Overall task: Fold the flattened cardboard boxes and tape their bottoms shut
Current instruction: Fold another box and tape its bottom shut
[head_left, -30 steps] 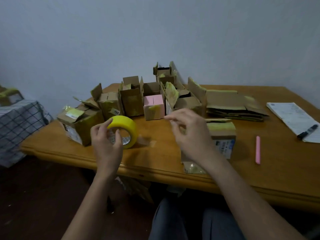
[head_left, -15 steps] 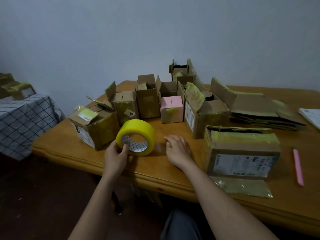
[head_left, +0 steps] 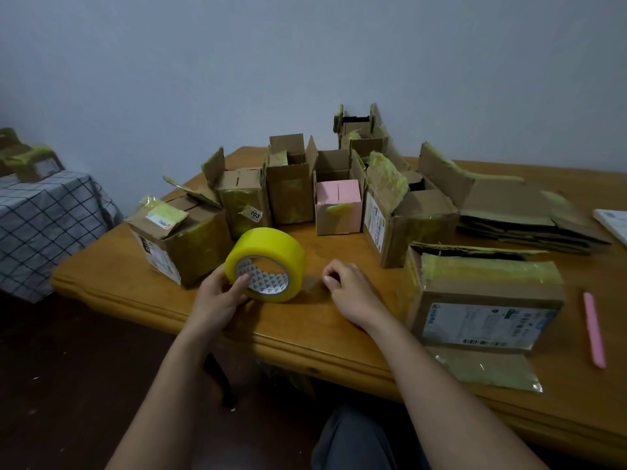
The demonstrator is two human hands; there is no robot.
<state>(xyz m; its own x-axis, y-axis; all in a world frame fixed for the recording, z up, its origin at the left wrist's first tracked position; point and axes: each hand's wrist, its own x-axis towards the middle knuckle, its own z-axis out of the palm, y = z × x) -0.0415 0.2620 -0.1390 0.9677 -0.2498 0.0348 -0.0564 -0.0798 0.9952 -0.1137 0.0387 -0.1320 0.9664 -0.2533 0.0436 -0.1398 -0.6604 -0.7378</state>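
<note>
The left hand (head_left: pixel 217 296) grips the upright yellow tape roll (head_left: pixel 266 264) on the table (head_left: pixel 305 330); the right hand (head_left: pixel 353 295), just right, rests there with fingers curled, holding nothing visible.

The white paper (head_left: pixel 615 222) at 3 o'clock is cut off by the picture's edge. The box on the checked cloth (head_left: pixel 32 161) at 9 o'clock is blurry. The right hand (head_left: pixel 353 293) curls its fingers (head_left: pixel 330 278) under, so what they pinch cannot be told. The label print on the near box (head_left: pixel 485 320) is too small to read.
</note>
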